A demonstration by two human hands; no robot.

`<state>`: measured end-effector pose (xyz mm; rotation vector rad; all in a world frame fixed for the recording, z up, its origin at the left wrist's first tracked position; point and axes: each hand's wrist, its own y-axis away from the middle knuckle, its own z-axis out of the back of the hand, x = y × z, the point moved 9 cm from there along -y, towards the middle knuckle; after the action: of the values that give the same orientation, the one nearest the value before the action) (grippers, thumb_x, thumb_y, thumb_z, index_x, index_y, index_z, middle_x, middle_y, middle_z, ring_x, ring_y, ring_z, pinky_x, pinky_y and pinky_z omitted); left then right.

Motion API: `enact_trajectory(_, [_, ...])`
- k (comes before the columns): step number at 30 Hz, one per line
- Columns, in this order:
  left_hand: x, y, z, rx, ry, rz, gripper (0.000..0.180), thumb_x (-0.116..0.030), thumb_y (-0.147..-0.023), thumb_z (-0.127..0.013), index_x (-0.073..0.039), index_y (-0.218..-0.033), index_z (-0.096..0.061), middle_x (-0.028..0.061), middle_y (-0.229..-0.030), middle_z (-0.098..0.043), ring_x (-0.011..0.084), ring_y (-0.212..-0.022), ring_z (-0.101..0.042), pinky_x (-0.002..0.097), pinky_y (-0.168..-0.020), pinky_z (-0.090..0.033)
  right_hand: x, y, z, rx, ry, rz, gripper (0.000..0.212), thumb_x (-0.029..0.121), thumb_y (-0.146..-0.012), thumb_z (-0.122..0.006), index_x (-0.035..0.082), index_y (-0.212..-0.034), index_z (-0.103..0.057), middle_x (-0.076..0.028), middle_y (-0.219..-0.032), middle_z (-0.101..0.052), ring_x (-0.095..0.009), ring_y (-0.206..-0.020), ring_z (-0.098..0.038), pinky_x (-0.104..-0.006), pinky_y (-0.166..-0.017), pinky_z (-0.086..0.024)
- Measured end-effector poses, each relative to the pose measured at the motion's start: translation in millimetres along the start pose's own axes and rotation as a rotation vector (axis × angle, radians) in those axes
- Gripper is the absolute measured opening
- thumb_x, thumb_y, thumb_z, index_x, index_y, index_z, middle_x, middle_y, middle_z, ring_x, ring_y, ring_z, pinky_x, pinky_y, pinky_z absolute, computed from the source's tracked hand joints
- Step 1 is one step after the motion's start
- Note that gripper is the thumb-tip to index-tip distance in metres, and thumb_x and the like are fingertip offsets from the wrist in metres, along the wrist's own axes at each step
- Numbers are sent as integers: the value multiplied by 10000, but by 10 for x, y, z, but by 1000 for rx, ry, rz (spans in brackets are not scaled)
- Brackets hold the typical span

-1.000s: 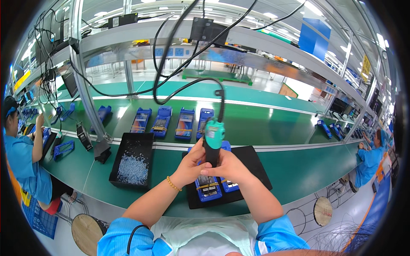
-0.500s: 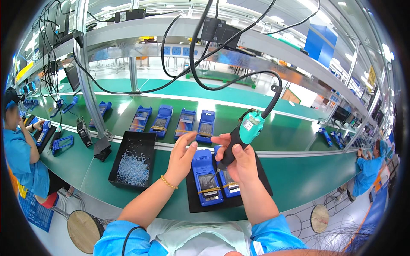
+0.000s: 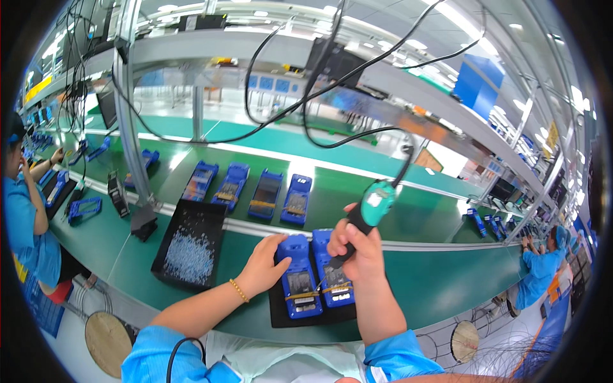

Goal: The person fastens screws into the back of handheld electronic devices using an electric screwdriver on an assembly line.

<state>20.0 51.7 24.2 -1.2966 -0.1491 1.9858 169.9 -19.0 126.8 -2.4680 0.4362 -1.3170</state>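
Observation:
In my right hand [image 3: 365,258] is a teal and black electric screwdriver [image 3: 378,203], its cable rising from the top. Its thin bit points down to the lower right edge of a blue handheld terminal [image 3: 297,263]; whether it touches a screw is too small to tell. My left hand [image 3: 263,267] grips that terminal's upper left side, thumb against the edge. A second blue terminal [image 3: 321,240] lies close on the right, partly behind my right hand. Both rest on a black mat [image 3: 279,314], with yellow bands across their lower parts.
Left of my hand stands a black tray [image 3: 158,262] of small blue-white pieces. Several blue terminals [image 3: 296,199] line the green bench behind a metal rail. A metal post [image 3: 132,147] rises at left, and black cables [image 3: 306,102] hang overhead. Co-workers [image 3: 539,268] sit at both sides.
My left hand has come down from above the terminals onto the left one's edge. The screwdriver stays in my right hand, lower against the left terminal. The view has shifted slightly.

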Motion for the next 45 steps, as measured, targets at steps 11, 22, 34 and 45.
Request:
enact_trajectory(11, [112, 63, -49, 217, -52, -61, 741, -106, -705, -696, -34, -1376, -390, 209, -1380, -385, 403, -1303, -328, 461, -1096, -301, -156, 229, -247, 109, 276, 84, 437, 39, -815, -665, 22, -1172, -414, -61, -628, -485, -143, -478, -475, -313, -486, -427])
enact_trajectory(22, [103, 253, -320, 605, -126, 38, 1324, -365, -607, -873, -68, -1518, 40, 341, -1519, 98, 478, -1438, 32, 555, -1133, -147, -476, 232, -245, 127, 260, 93, 391, 99, -838, -670, 39, -1112, -398, -35, -573, -440, -130, -466, -434, -299, -463, -396])
enact_trajectory(34, [180, 266, -388, 639, -204, 46, 1391, -372, -580, -897, -16, -1498, 86, 372, -1503, 69, 460, -1438, -62, 549, -1135, -157, -610, 225, -170, 170, 194, 64, 392, -51, -807, -646, 3, -1123, -420, -69, -684, -534, -136, -583, -515, -280, -544, -439])
enact_trajectory(45, [190, 279, -389, 625, -207, 42, 1386, -374, -578, -897, -12, -1500, 72, 378, -1500, 67, 456, -1439, -66, 554, -1131, -159, -612, 213, -206, 152, 324, 70, 390, 116, -838, -684, 48, -1094, -398, -30, -568, -442, -133, -459, -439, -301, -467, -404])
